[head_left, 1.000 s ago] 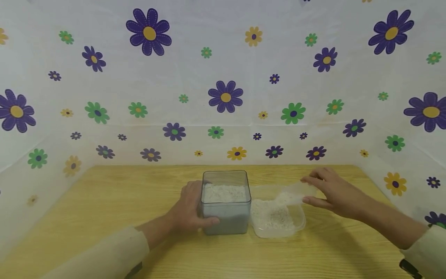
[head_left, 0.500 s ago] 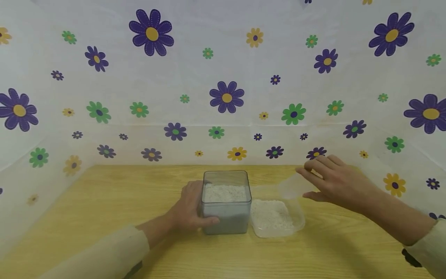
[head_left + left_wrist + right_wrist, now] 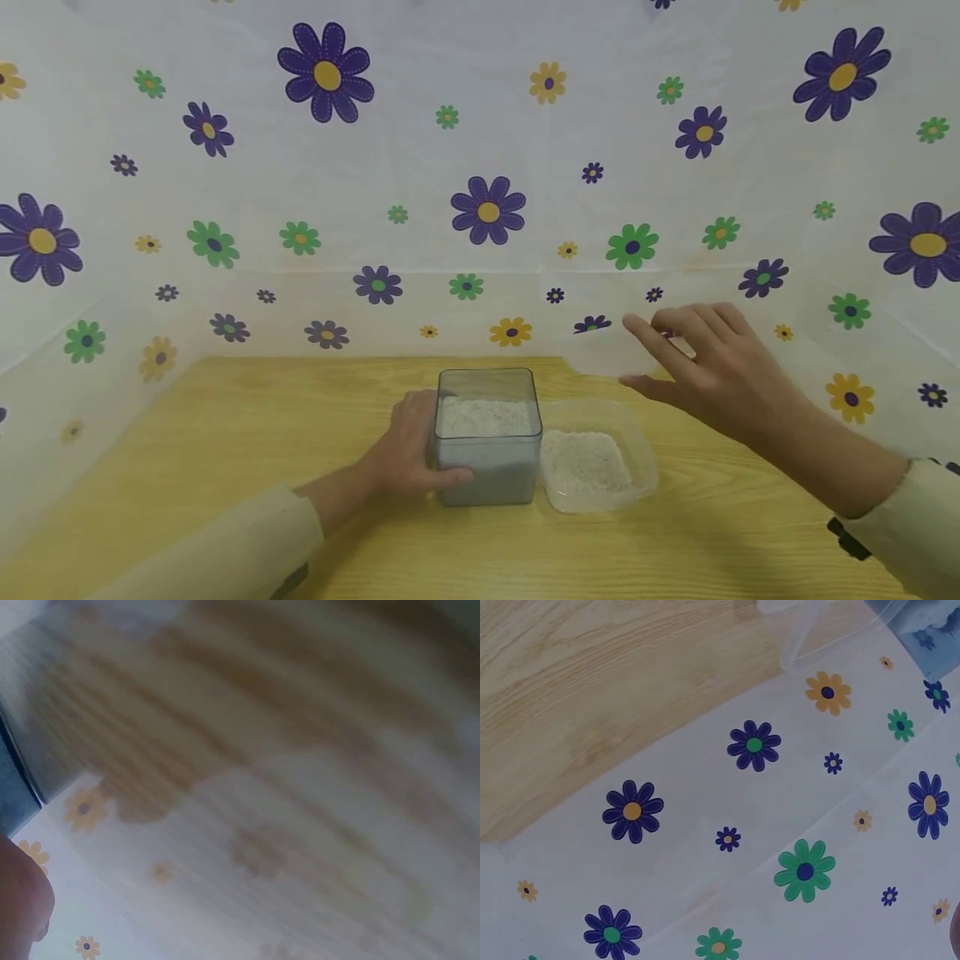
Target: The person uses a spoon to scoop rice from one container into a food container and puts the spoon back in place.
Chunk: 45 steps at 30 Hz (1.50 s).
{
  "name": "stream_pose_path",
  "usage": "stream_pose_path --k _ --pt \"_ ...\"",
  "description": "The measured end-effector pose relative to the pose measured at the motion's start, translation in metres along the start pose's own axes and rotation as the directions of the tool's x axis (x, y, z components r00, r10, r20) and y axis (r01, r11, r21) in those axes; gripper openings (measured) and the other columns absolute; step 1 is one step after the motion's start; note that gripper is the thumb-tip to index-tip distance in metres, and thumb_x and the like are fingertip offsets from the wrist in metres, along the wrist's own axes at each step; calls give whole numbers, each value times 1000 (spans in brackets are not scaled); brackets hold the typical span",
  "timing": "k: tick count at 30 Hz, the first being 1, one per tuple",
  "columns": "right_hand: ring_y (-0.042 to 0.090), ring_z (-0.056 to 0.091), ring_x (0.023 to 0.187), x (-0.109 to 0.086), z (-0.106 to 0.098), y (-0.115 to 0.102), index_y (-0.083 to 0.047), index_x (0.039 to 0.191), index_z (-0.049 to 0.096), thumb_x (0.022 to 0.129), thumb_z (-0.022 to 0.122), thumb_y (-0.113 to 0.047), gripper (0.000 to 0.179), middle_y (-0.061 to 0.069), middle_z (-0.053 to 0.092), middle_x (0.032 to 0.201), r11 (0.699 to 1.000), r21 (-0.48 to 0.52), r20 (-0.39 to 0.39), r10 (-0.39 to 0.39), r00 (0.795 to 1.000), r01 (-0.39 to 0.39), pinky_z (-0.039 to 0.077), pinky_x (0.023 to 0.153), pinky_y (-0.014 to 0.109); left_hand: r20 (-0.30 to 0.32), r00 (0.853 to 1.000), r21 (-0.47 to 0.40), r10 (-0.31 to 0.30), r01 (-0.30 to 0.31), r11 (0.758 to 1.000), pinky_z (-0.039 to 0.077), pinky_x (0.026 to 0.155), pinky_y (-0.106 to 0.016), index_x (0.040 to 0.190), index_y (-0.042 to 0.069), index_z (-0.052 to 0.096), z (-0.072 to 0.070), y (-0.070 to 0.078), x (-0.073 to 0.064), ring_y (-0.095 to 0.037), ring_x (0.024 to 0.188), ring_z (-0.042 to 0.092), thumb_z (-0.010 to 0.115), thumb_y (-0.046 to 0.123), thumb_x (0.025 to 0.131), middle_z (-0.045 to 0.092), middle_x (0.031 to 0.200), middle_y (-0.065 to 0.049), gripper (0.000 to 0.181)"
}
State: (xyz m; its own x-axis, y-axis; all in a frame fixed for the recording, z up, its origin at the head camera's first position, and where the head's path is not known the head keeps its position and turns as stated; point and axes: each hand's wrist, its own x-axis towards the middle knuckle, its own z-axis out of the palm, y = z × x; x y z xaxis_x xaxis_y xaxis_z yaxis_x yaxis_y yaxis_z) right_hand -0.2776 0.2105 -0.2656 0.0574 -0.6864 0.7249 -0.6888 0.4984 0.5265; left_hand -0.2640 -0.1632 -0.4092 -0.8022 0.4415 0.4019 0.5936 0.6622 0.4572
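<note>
"While the left hand has its thumb across the front of the square container, where are its other fingers?"

"Along the left side, so it grips the container by that wall. The container stands upright on the wooden table, white powder lying below its rim."

"And the right hand?"

"Raised — thumb and fingers pinch a thin, translucent piece. That hides part of a purple flower on the flowered cloth behind."

"What's beside the container?"

"A low clear tub, just to its right, also on the table. More white powder covers much of its floor, leaving a bare strip along the right."

"Do the two touch?"

"I can't tell; they're very near each other."

"Does the left wrist view help?"

"A little: one container corner and a bit of the hand at the edge — much of the rest is blurred."
</note>
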Motion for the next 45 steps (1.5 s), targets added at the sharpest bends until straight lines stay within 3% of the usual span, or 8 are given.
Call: stream_pose_path --k 6,12,15,20,24,29,34,45 --pt "32 59 75 16 7 -14 -2 116 72 101 52 -51 55 14 64 84 1000 9 -27 30 999 -30 46 70 45 -7 1000 -14 -2 2 1000 27 104 -55 141 11 39 -1 3 0 -23 121 41 75 58 73 50 133 -5 90" --pt "28 61 79 23 22 -26 -5 122 70 101 50 -52 56 9 68 86 1000 12 55 11 998 -12 48 76 44 -8 1000 -6 -4 4 1000 28 102 -52 140 10 40 0 2 -1 -21 118 41 75 58 74 51 130 -4 89" --pt "26 62 84 27 30 -34 -7 126 68 96 59 -53 56 7 68 91 1000 24 121 -1 993 -2 49 80 43 -13 1000 3 -5 5 1000 28 101 -51 140 9 39 0 2 -1 -20 117 41 75 58 74 51 128 -3 89" --pt "23 61 92 37 41 -47 -10 127 66 76 82 -52 69 4 67 98 997 65 211 -58 976 45 48 84 41 -19 1000 11 -5 6 1000 29 101 -52 139 10 39 -2 4 0 -20 116 41 75 58 73 51 127 -2 89" --pt "22 60 95 48 44 -53 -11 131 62 78 80 -54 70 2 65 102 993 80 292 -101 951 81 47 88 40 -24 1000 27 -1 1 1000 31 99 -51 139 9 39 -2 5 0 -21 115 42 76 56 72 52 126 -4 90" --pt "20 57 92 59 48 -54 -12 134 59 85 74 -53 66 2 61 103 990 102 428 -130 894 95 47 91 36 -30 999 34 12 -11 999 31 99 -51 140 9 39 0 4 1 -21 114 42 76 56 72 52 127 -4 90" --pt "16 56 91 65 51 -57 -11 130 60 91 66 -55 59 1 60 103 987 141 556 -141 819 74 49 90 32 -32 999 36 27 -26 999 31 98 -49 142 11 38 1 3 2 -19 114 42 75 57 73 52 129 -3 91" --pt "18 58 110 73 59 -80 -10 136 59 102 53 -45 49 4 61 123 951 217 784 -36 620 -220 49 98 32 -46 997 40 59 -57 998 32 96 -47 138 6 40 1 2 2 -18 112 43 75 55 74 53 125 -4 88"
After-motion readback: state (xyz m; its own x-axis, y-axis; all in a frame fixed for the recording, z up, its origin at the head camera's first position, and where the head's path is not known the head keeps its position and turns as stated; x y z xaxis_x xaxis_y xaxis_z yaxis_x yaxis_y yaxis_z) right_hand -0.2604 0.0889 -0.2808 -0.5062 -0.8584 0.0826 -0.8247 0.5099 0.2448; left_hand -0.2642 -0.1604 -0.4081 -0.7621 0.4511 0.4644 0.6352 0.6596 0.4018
